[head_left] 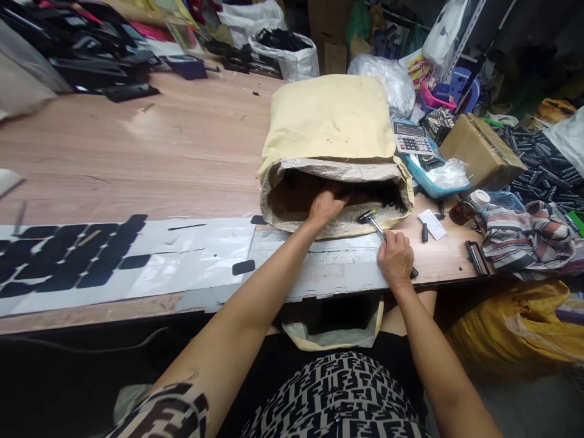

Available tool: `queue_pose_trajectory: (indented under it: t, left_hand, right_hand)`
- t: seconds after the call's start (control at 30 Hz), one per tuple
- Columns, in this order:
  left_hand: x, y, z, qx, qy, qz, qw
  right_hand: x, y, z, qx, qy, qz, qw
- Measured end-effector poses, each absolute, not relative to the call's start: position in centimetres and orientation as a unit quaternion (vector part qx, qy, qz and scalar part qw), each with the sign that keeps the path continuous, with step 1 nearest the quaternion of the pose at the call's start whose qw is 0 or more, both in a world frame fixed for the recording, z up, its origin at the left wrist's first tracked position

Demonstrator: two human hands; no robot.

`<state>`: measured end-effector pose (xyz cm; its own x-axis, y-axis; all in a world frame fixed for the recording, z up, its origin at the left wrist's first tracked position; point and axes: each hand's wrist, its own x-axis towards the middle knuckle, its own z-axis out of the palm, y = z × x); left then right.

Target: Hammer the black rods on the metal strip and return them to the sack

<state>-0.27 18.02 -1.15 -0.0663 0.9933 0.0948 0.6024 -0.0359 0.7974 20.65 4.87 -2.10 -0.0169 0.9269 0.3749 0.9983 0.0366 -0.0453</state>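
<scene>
A pale yellow sack [331,115] lies on its side on the table, its mouth facing me and dark pieces inside. My left hand [325,205] reaches into that mouth. Its fingertips are lost in the shadow, so whether they grip anything is unclear. My right hand [396,258] is closed around a small hammer [376,227] with a silver shaft and a dark head. The hammer head is at the lower lip of the sack, and the dark handle end shows below my hand.
Black rounded pieces [68,252] lie in rows on a white sheet [173,258] at left. Right of the sack are a calculator [413,139], a blue tray [438,185], a cardboard box [481,152] and striped cloth [529,234]. Another open sack [331,340] sits below the table edge.
</scene>
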Motion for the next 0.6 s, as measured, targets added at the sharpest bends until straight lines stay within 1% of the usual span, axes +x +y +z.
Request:
queue_pose_trajectory:
  t: [0.1, 0.2, 0.4, 0.5, 0.6]
  left_hand:
    - [-2.1, 12.7, -0.9, 0.691, 0.576, 0.367, 0.236]
    - [-2.9, 8.7, -2.1, 0.748, 0.511, 0.351, 0.235]
    - [-2.5, 7.6, -4.7, 0.762, 0.497, 0.339, 0.241]
    - [-2.6, 8.0, -4.8, 0.76, 0.495, 0.336, 0.253]
    - [-2.6, 8.2, -4.9, 0.758, 0.496, 0.338, 0.255]
  right_hand:
    - [20.7, 4.9, -2.1, -0.681, -0.705, -0.119, 0.157]
    - [20.7, 5.0, -2.2, -0.682, -0.703, -0.125, 0.157]
    - [21.0, 5.2, -2.2, -0.677, -0.705, -0.127, 0.168]
    - [21.4, 4.9, -1.6, -0.672, -0.71, -0.074, 0.198]
    - [21.6, 3.6, -0.8, -0.65, -0.709, 0.013, 0.271]
